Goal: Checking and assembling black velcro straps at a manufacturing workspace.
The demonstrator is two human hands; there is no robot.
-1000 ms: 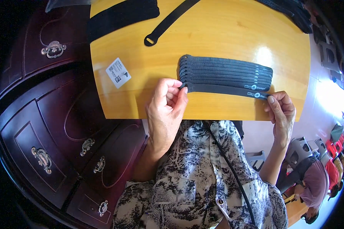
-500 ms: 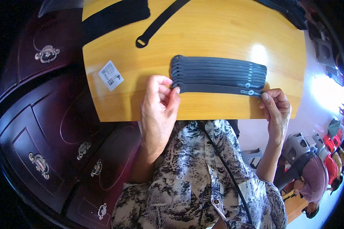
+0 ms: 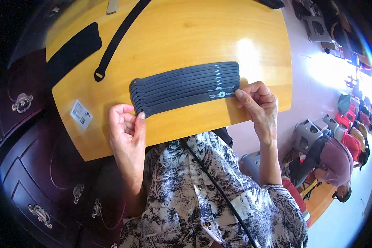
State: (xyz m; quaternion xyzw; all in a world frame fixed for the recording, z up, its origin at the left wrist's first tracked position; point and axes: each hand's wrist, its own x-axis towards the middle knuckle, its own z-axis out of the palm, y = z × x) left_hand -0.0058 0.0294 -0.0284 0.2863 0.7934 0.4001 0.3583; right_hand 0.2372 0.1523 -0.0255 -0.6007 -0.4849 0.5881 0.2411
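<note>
A row of black fabric straps [image 3: 186,80] lies fanned out on the yellow table, each overlapping its neighbour, with pale printing near their right ends. The strap closest to me [image 3: 182,103] lies along the row's near edge. My left hand [image 3: 128,134] pinches its rounded left end between thumb and fingers. At its right end, my right hand [image 3: 260,107] holds the tip between thumb and forefinger. Beyond my left hand, a single black strap [image 3: 120,39] with a slotted end lies on the wood.
A wide black piece [image 3: 76,51] rests at the table's left edge, near a white printed label [image 3: 82,115]. Dark wooden drawers [image 3: 29,165] stand to the left. On the right are grey stools [image 3: 308,134] and a bent-over person [image 3: 335,159].
The nearest strap has moved up against the row, closing the gap at its right end. Both hands moved with it. The whole view has turned, tilting the table.
</note>
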